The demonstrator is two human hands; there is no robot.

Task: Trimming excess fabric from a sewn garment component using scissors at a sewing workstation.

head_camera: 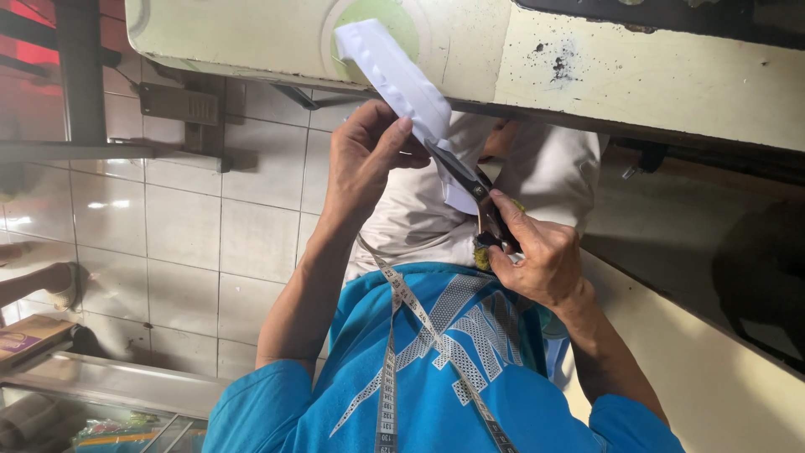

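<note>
Measuring tape (pixel 390 369) draped over blue shirt (pixel 436 377). Right hand (pixel 537 256), fingers closed on scissors (pixel 474 189). Left hand (pixel 365 155) pinching white fabric piece (pixel 394 71), blades apparently at its edge. Beyond, worn cream surface (pixel 654 84).

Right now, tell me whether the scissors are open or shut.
Open. The scissors in the right hand show blades spread in a narrow V around the edge of the white cloth that the left hand holds.
</note>
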